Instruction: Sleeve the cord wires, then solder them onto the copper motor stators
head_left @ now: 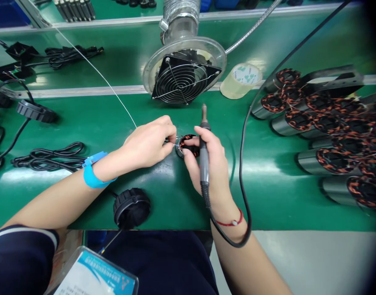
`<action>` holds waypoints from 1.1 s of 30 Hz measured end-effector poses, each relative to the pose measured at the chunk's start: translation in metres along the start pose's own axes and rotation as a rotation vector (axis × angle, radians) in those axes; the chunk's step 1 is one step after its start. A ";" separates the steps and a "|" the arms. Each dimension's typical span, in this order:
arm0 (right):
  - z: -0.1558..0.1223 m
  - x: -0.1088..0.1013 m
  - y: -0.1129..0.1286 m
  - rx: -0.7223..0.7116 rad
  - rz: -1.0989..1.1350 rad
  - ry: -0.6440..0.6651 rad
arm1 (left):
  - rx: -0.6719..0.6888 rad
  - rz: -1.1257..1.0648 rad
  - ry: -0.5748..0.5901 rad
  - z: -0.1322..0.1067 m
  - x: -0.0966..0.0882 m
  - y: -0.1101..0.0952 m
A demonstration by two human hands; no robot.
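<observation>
My left hand (151, 141) is pinched closed on a thin solder wire (96, 69) that runs up and away to the far left. Its fingertips meet a small motor stator (186, 144) with copper windings, lying on the green bench. My right hand (211, 164) is wrapped round a soldering iron (204, 139), tip pointing up and away, while its fingers also steady the stator from the right. A blue strap (94, 172) circles my left wrist, a red thread my right wrist.
A fume extractor fan (183, 78) stands just behind the hands, a tape roll (241, 80) beside it. Several wound stators (326, 127) lie in rows at right. Black cables (49, 157) and a black round cap (131, 207) lie at left and near the bench's front edge.
</observation>
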State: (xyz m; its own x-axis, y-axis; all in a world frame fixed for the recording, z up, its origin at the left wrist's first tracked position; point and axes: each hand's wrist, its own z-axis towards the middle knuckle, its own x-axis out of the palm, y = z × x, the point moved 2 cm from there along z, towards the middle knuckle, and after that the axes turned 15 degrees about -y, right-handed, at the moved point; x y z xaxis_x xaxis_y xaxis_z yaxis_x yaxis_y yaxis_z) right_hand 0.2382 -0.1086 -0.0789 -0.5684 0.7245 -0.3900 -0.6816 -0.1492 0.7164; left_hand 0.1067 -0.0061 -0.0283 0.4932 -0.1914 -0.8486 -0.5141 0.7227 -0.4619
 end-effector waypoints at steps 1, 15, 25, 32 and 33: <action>-0.002 -0.005 0.002 0.039 0.010 -0.015 | 0.005 -0.004 0.003 0.000 0.000 0.000; -0.056 -0.038 0.014 0.143 0.194 -0.338 | 0.061 0.071 0.054 -0.001 0.001 -0.005; -0.055 -0.034 0.016 0.185 0.199 -0.274 | 0.048 0.046 0.040 -0.002 0.003 -0.004; -0.055 -0.034 0.015 0.160 0.215 -0.298 | 0.032 0.038 0.049 -0.001 0.003 -0.004; -0.056 -0.034 0.015 0.163 0.219 -0.300 | 0.032 0.041 0.052 -0.001 0.003 -0.004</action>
State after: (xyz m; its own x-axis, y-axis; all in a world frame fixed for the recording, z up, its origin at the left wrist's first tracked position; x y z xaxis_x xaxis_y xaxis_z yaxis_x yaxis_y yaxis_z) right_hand 0.2219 -0.1735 -0.0874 -0.5161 0.8551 -0.0495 -0.4639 -0.2304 0.8554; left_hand 0.1098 -0.0101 -0.0293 0.4351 -0.1946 -0.8791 -0.5101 0.7513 -0.4188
